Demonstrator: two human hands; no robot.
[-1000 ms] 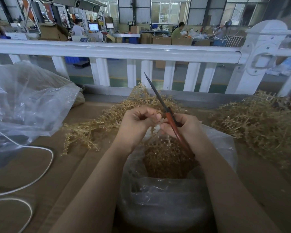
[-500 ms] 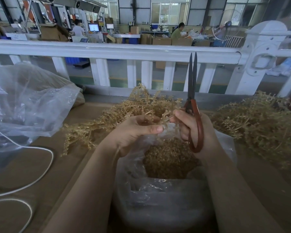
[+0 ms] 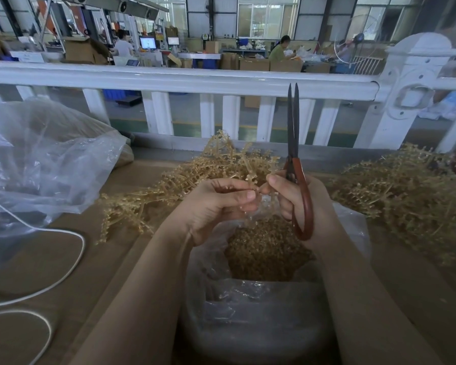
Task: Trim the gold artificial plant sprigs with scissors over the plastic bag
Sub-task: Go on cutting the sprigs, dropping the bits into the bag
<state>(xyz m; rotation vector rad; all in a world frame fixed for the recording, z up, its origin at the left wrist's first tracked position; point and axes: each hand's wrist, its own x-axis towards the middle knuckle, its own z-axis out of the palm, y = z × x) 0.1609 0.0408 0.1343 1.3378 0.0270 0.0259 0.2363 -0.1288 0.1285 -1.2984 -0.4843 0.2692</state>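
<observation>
Right hand (image 3: 298,198) holds red-handled scissors (image 3: 295,167) upright over crinkled plastic bag (image 3: 248,306).

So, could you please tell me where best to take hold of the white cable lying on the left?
I'd pinch the white cable at the outer bend of its upper loop, coming from above: it lies flat on the brown surface, apart from the sprigs, with bare space either side.

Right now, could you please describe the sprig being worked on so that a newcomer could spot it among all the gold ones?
Start at the open plastic bag in front of the person. Just above its mouth the left hand and right hand meet, the right also holding upright scissors. The sprig is the short gold piece pinched between their fingertips, lifted clear of the heaps.
</observation>
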